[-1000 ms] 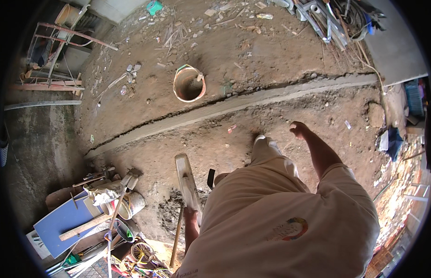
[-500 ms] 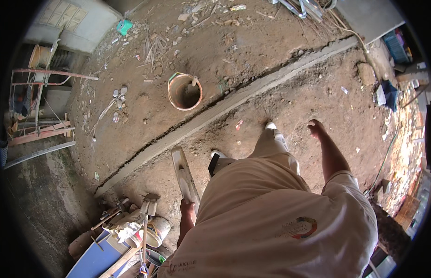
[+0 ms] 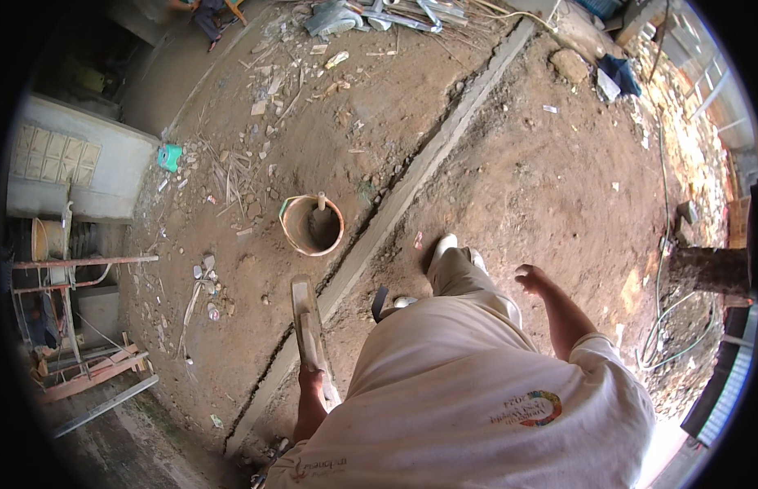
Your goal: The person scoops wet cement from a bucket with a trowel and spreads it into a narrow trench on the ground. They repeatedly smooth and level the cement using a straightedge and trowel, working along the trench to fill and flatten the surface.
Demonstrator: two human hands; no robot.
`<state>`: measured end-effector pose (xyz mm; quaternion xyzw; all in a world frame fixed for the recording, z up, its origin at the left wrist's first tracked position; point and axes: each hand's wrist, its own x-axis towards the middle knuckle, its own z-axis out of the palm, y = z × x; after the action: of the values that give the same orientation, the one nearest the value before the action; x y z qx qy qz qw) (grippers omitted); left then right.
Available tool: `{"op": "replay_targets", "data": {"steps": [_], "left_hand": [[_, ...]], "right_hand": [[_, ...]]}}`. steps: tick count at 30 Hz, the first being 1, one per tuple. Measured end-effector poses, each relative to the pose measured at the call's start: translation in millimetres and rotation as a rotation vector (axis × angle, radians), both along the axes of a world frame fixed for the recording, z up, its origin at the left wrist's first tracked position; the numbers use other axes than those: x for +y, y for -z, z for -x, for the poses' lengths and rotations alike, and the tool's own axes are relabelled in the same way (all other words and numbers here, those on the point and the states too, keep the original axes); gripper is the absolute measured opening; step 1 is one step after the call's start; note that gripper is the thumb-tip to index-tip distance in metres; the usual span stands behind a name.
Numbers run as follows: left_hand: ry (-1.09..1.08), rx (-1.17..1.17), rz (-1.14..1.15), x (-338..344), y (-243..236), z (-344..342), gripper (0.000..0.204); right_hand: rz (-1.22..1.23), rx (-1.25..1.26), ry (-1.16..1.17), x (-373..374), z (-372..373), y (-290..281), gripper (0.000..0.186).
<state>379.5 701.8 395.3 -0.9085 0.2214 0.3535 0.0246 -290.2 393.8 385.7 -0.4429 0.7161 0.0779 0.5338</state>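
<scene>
My left hand (image 3: 311, 378) is wrapped round a long, narrow wooden float (image 3: 308, 326), smeared with grey. It hangs low at my left side, its far end over the ground by the concrete strip. My right hand (image 3: 535, 281) is held out to the right above bare soil, fingers loosely bent and holding nothing. Ahead and to the left a round bucket (image 3: 288, 231) stands upright on the dirt, with grey mortar (image 3: 322, 229) inside. A tool with a short light handle (image 3: 321, 198) leans in it; the tool's lower part is hard to make out.
A narrow concrete strip (image 3: 417, 182) crosses the ground diagonally, with a dark gap along it. Metal scaffolding (image 3: 85, 262) stands at left. Scrap metal (image 3: 379, 15) lies far ahead, near a seated person (image 3: 209, 18). A hose (image 3: 661, 322) curls at right. A green container (image 3: 169, 157) lies beyond rubble.
I have moved forward and my view has turned; the bucket is nearer my feet. The float in my left hand now reaches over the strip. Tools and buckets at lower left have left the view.
</scene>
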Motion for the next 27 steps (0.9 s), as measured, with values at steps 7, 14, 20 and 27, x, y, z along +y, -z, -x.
{"op": "replay_targets", "data": {"steps": [7, 14, 20, 27], "left_hand": [[0.093, -0.028, 0.152, -116, 2, -27, 0.076], [0.264, -0.075, 0.294, -194, -33, -26, 0.066], [0.407, -0.116, 0.554, -376, -103, 58, 0.059], [0.610, 0.139, 0.983, -565, -146, 229, 0.056]], "right_hand": [[0.032, 0.034, 0.269, -6, 35, 39, 0.035], [0.256, 0.119, -0.088, -93, -7, 24, 0.040], [0.376, -0.471, -0.261, -216, -129, -40, 0.041], [0.542, -0.701, 0.004, -273, -273, -159, 0.053]]}}
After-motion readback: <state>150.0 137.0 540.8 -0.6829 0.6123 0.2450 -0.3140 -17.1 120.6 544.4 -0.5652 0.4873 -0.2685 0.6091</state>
